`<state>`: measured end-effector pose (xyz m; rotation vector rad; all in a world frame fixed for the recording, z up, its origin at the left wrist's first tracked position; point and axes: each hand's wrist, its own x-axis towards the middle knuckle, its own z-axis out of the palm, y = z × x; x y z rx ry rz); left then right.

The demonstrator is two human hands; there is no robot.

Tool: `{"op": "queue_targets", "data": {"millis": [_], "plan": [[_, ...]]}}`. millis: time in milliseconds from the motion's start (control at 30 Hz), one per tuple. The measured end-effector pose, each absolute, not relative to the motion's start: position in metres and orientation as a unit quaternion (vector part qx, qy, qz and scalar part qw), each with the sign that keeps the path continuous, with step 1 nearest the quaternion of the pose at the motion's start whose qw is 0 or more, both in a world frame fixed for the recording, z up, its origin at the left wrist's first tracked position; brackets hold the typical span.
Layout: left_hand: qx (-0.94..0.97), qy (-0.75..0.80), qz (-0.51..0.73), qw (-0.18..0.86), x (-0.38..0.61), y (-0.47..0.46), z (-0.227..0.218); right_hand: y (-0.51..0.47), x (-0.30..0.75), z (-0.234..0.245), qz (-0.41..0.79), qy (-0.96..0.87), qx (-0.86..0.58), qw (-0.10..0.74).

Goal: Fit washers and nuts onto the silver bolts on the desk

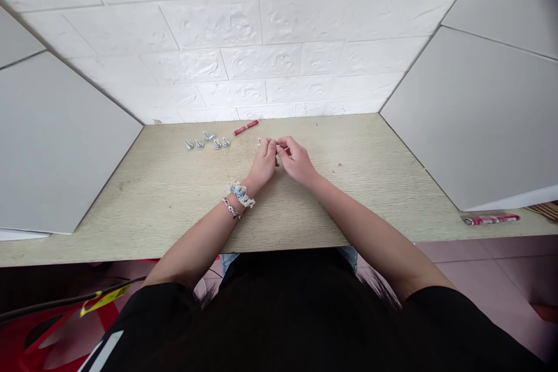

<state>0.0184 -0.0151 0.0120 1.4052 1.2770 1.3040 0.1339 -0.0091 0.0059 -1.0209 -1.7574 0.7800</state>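
Observation:
Over the middle of the table my left hand [263, 161] and my right hand [297, 160] meet, fingertips touching. The left fingers are curled round something mostly hidden, with a small pale end [258, 142] showing at the far left side of the hand. My right thumb and fingers pinch together against it; what they grip is too small to make out. A bit of dark red shows below the left fingertips. To the left lie several silvery bolts [217, 143], some standing on their heads. Behind the left hand rests a slim red tube [245, 127] with a light band.
Fine brown crumbs are scattered on the wooden table [174, 203] left of my hands. A few small flakes [337, 167] lie to the right. Another red tube [492, 219] is at the right front edge. Grey panels flank both sides; a white brick-pattern wall [279, 64] stands behind.

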Motion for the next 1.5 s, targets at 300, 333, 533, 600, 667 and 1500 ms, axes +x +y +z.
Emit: {"op": "queue_targets", "data": {"millis": [300, 333, 533, 600, 667, 1500], "plan": [[0.56, 0.539, 0.487, 0.398, 0.0157, -0.0139, 0.0134, -0.0058, 0.1356, 0.0022, 0.294, -0.737, -0.426, 0.434], [0.564, 0.54, 0.485, 0.394, 0.0158, -0.0143, 0.0131, -0.0066, 0.1365, 0.0036, 0.292, -0.737, -0.433, 0.429], [0.571, 0.535, 0.488, 0.386, 0.0163, -0.0166, 0.0125, -0.0106, 0.137, 0.0093, 0.281, -0.714, -0.471, 0.435], [0.565, 0.531, 0.496, 0.392, 0.0163, -0.0162, 0.0126, -0.0102, 0.1356, 0.0082, 0.275, -0.723, -0.451, 0.446], [0.56, 0.532, 0.502, 0.391, 0.0162, -0.0154, 0.0126, -0.0092, 0.1344, 0.0061, 0.263, -0.741, -0.422, 0.451], [0.55, 0.541, 0.501, 0.392, 0.0126, -0.0078, 0.0067, -0.0053, 0.1355, 0.0012, 0.223, -0.751, -0.429, 0.45]]}}
